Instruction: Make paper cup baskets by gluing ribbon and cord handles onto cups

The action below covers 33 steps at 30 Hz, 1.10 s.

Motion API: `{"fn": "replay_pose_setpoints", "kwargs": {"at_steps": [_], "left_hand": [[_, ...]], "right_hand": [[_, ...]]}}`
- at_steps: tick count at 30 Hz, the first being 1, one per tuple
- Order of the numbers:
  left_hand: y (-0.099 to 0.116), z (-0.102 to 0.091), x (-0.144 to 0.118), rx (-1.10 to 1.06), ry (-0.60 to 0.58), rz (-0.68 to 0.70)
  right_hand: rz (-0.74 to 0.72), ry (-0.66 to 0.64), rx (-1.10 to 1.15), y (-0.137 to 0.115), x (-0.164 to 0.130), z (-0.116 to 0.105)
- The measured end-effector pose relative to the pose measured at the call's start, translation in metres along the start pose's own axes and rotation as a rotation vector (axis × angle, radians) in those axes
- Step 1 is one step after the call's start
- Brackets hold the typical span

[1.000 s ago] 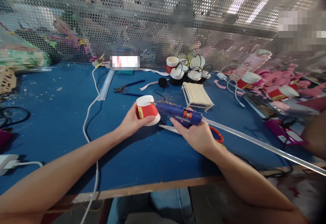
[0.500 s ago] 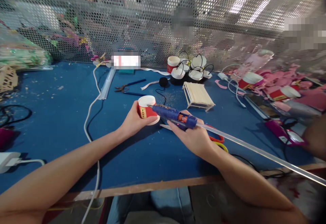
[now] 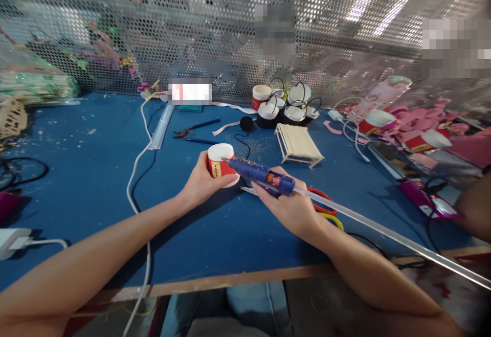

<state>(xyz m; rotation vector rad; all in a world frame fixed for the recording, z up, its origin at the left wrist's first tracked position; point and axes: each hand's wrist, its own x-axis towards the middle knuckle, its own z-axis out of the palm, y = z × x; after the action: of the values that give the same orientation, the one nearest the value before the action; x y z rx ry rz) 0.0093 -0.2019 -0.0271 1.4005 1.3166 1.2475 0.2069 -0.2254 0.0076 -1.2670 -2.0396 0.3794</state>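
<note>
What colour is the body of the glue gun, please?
The glue gun is dark blue with an orange trigger, seen in the head view.

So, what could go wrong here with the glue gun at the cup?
1. The glue gun nozzle sits at the rim of the red paper cup, close to the left hand holding it; hot glue may burn a finger.
2. The long glue stick juts past the table edge and might snag.
3. The scissors lie under the right hand.
</note>
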Motion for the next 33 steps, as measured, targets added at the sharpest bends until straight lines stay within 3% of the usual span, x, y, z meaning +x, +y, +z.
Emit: {"fn": "replay_pose_setpoints", "kwargs": {"at_steps": [25, 33], "left_hand": [[-0.0009, -0.0001, -0.0013, 0.103, 0.046, -0.011], [-0.0014, -0.0008, -0.0001, 0.067, 0.04, -0.005]], "right_hand": [[0.0, 0.025, 0.006, 0.0023, -0.0015, 0.006], [0.001, -0.022, -0.053, 0.0043, 0.0011, 0.0006]]}}
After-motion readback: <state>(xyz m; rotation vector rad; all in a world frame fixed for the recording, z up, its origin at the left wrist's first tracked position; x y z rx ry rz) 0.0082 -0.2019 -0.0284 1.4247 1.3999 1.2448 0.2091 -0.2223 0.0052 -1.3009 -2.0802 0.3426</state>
